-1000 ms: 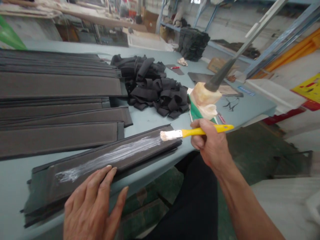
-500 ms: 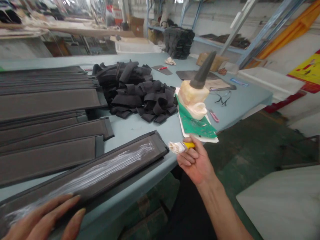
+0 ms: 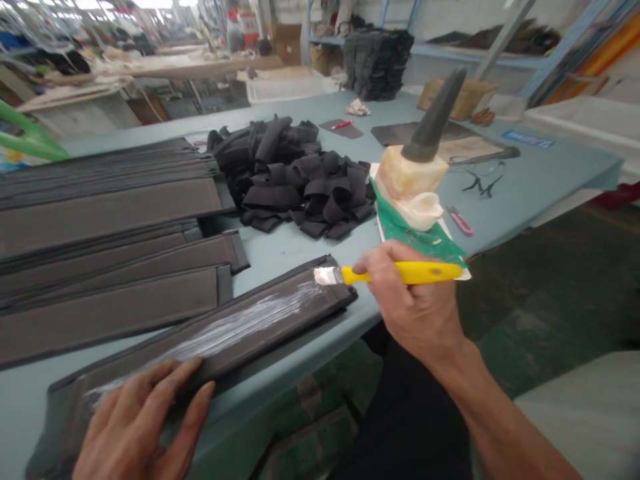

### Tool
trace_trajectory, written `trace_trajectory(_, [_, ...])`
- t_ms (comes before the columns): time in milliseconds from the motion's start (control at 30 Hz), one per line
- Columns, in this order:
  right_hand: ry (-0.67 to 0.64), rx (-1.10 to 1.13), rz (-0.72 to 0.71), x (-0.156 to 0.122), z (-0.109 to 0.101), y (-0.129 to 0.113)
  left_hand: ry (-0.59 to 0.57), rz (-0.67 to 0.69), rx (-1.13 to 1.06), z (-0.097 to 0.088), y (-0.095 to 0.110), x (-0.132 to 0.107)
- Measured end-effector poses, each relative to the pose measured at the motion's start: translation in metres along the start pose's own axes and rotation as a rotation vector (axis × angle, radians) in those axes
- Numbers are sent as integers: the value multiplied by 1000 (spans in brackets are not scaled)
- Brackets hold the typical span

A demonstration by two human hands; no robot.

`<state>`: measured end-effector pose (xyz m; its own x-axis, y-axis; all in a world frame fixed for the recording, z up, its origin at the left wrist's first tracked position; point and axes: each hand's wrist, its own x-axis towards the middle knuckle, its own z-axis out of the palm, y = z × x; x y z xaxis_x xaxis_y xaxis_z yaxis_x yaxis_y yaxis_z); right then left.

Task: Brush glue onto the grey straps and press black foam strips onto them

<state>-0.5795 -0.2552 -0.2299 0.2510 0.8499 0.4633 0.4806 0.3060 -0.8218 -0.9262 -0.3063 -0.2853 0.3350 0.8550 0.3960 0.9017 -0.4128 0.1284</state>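
Observation:
My right hand (image 3: 413, 300) grips a paintbrush (image 3: 425, 271) by its yellow handle. Its white-coated bristles are over the far right end of a long dark strip panel (image 3: 220, 373), close to or touching it. White streaks of a glue-like paste (image 3: 250, 320) run along the panel's middle. Fingers apart, my left hand (image 3: 145, 420) rests on the near left part of the same panel. Beyond the brush, a block-shaped bottle (image 3: 413, 177) with a dark cone nozzle stands on a green sheet (image 3: 425, 240), with a thick blob of white paste (image 3: 421, 210) at its foot.
More dark panels (image 3: 110, 207) lie stacked on the left of the blue-green table (image 3: 285, 257). A heap of black fabric strips (image 3: 310, 190) sits behind. Pink snips (image 3: 460, 220), eyeglass-like black frames (image 3: 483, 183) and a red pen (image 3: 343, 125) lie farther off. A dark stack (image 3: 377, 63) stands at the back.
The paintbrush has turned in my right hand and moved from beside the panel's end to over it. The camera view has shifted left, so the table's things appear farther right.

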Motion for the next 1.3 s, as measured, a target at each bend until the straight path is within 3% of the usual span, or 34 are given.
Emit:
trace_trajectory(67, [-145,-245,-157,9,9,-15,28,4,33,2,3,0])
trace_trajectory(167, [-336,-412,-231,9,40,-28,46,17,73,4,9,2])
trace_trajectory(233, [-434,-379,-262,0,63,-35,49,40,92,4,14,4])
trace_trajectory(333, [-488,-142,-271,-16,84,-42,71,70,106,2,20,7])
trace_trajectory(400, [-422,104,-110,-20,83,-41,88,66,92,2,22,8])
trace_trajectory(500, [-115,494,325,-19,69,-30,88,16,24,0,20,7])
trace_trajectory(567, [26,698,525,-18,56,-21,83,-22,-56,-3,17,7])
trace_trajectory(700, [-41,887,698,-28,37,-15,157,-107,-132,-16,16,7])
trace_trajectory(800, [-84,946,768,-40,33,-17,182,-208,-302,-30,30,9])
trace_trajectory(867, [-112,970,799,-46,33,-19,86,-281,-533,-38,47,13])
trace_trajectory(967, [-170,984,814,-53,34,-22,-148,-366,-876,-46,75,20])
trace_trajectory(1100, [-248,921,748,-59,32,-28,-405,-486,-1203,-47,96,24])
trace_trajectory(1167, [-281,872,698,-61,29,-32,-475,-526,-1273,-47,99,23])
trace_trajectory(1300, [-310,793,600,-63,21,-39,-508,-558,-1259,-51,96,19])
